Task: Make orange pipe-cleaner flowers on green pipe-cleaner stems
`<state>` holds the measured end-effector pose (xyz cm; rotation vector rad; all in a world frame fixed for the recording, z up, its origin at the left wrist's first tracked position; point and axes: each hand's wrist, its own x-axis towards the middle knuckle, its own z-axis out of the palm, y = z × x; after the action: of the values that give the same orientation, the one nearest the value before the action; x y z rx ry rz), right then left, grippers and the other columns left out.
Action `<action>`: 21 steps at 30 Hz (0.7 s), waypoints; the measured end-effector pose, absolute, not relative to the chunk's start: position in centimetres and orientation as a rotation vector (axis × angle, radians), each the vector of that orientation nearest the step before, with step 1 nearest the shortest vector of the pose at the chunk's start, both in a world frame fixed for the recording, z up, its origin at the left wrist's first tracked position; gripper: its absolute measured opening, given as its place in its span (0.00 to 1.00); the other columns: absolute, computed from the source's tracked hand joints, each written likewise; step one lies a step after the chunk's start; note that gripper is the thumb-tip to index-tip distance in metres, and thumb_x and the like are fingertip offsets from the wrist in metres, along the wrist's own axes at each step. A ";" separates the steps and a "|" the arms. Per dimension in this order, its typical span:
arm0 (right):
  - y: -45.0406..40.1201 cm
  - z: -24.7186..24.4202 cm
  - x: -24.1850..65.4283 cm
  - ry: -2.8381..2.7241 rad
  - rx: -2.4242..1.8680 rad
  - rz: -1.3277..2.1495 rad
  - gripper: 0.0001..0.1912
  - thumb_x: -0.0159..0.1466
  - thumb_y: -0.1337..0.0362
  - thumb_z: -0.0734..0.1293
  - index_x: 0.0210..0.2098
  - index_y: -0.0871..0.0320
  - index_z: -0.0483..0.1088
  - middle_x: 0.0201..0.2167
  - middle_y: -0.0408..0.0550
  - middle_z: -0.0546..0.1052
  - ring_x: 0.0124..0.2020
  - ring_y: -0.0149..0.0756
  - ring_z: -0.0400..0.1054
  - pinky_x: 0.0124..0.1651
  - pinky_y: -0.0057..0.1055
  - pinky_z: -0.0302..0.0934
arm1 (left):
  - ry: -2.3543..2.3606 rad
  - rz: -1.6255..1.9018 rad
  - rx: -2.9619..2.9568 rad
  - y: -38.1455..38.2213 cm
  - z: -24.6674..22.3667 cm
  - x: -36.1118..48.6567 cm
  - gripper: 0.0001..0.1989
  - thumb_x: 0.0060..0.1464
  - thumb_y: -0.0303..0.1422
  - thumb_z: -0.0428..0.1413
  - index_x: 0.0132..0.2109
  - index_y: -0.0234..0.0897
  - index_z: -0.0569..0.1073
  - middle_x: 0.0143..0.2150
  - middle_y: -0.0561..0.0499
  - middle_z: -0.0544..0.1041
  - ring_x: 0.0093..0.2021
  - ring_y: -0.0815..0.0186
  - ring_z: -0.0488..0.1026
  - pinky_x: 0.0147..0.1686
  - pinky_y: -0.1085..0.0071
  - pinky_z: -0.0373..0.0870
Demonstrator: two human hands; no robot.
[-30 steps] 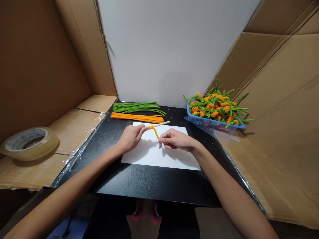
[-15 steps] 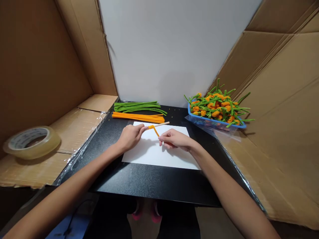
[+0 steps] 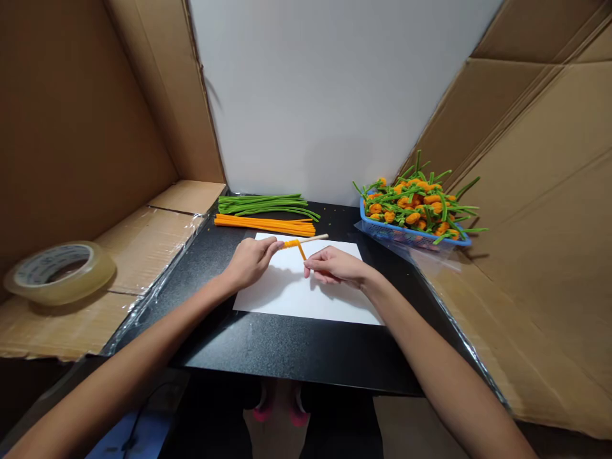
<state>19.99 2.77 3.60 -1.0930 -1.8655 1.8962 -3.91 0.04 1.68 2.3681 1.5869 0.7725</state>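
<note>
My left hand [image 3: 252, 260] grips a thin wooden stick [image 3: 316, 238] over a white sheet of paper [image 3: 306, 306]. An orange pipe cleaner [image 3: 291, 244] is coiled around the stick beside my left fingertips. Its free end slants down to my right hand [image 3: 332, 264], whose thumb and finger pinch it. The stick's bare tip points to the right, past the coils. The stick's other end is hidden in my left hand.
Green pipe cleaners [image 3: 262, 205] and orange ones [image 3: 262, 224] lie behind the paper. A blue basket [image 3: 415, 236] of orange and green pieces stands back right. A tape roll [image 3: 60, 271] lies on cardboard at left. Cardboard walls flank the black table [image 3: 287, 350].
More orange coils show on the stick, reaching further along it. The free length now hangs slightly further right, and the stick's tip has shifted a little to the right.
</note>
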 end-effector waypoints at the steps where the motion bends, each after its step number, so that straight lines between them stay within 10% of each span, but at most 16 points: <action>1: 3.2 3.1 20.2 -1.828 -1.113 1.941 0.21 0.60 0.49 0.71 0.29 0.65 0.74 0.12 0.38 0.66 0.11 0.20 0.49 0.15 0.22 0.38 | 1.420 0.813 2.328 0.0 1.9 -4.1 0.25 0.69 0.44 0.37 0.29 0.36 0.65 0.22 0.54 0.62 0.23 0.69 0.59 0.27 0.73 0.51; 6: 4.5 3.4 22.0 -1.793 -1.096 1.989 0.21 0.57 0.50 0.73 0.23 0.64 0.71 0.09 0.36 0.62 0.10 0.18 0.44 0.15 0.22 0.33 | 0.952 0.407 2.425 -0.3 2.0 -3.9 0.25 0.69 0.45 0.40 0.30 0.36 0.68 0.21 0.54 0.64 0.22 0.69 0.60 0.27 0.74 0.53; 13: 2.5 3.9 20.1 -1.879 -1.043 1.838 0.16 0.63 0.55 0.69 0.35 0.66 0.76 0.17 0.41 0.72 0.13 0.21 0.59 0.16 0.20 0.45 | 1.820 0.422 2.546 0.3 0.8 -3.6 0.21 0.68 0.43 0.42 0.37 0.38 0.73 0.22 0.50 0.68 0.22 0.64 0.62 0.27 0.71 0.48; 21: 4.5 3.1 21.5 -1.746 -1.133 2.033 0.16 0.57 0.55 0.72 0.25 0.63 0.72 0.12 0.38 0.66 0.11 0.20 0.52 0.14 0.21 0.38 | 0.916 0.463 2.353 0.1 1.9 -4.3 0.26 0.69 0.46 0.40 0.28 0.35 0.66 0.21 0.55 0.64 0.22 0.70 0.60 0.27 0.74 0.54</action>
<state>21.53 4.51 3.07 -1.1326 -1.7457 2.0335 -4.32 0.12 1.87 2.3528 0.9162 0.4626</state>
